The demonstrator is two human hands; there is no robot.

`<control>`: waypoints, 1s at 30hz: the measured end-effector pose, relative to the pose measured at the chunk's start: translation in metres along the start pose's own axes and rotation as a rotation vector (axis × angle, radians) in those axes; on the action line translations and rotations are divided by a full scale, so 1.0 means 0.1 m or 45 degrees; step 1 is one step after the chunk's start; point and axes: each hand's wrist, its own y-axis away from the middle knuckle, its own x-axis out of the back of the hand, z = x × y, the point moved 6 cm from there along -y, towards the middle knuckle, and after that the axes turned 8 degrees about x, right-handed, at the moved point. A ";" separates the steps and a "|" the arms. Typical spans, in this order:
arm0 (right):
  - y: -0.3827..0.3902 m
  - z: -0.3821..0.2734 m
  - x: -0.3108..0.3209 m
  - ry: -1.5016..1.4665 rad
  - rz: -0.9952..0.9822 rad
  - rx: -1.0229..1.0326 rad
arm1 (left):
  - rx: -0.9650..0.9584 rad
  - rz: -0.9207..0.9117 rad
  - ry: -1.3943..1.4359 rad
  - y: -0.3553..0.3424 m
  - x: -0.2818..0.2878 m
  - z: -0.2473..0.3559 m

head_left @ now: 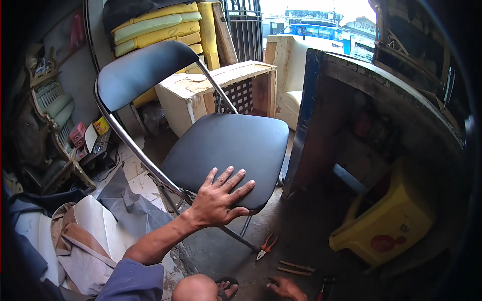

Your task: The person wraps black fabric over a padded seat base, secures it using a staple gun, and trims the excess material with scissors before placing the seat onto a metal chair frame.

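Observation:
A folding chair with a black padded seat (231, 145), black backrest (143, 72) and shiny metal tube frame stands before me. My left hand (221, 198) rests flat on the near part of the seat, its fingers spread. Low by the floor at the bottom edge, my right hand (287, 289) shows partly in shadow, with fingers apart and nothing visible in them. Close to it lie pliers with red handles (267, 247), two thin sticks (295, 268) and a red-handled tool (321, 291), partly dark.
To the right, a yellow plastic stool (386, 226) lies tipped beside a large dark frame (306, 120). Behind the chair stand a bare wooden furniture frame (201, 90) and stacked yellow foam cushions (158, 30). Grey sheet material (133, 205) and pale upholstery (90, 226) lie at left.

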 end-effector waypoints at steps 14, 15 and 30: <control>-0.20 -3.75 3.47 0.424 1.323 1.320 | 0.091 0.057 -0.006 0.16 0.03 -0.07; -0.35 -3.94 3.53 0.624 1.428 1.272 | 0.094 0.090 0.014 0.14 0.02 -0.05; -1.98 -3.39 2.75 0.984 0.781 0.371 | 0.213 0.260 0.215 0.29 -0.12 -0.09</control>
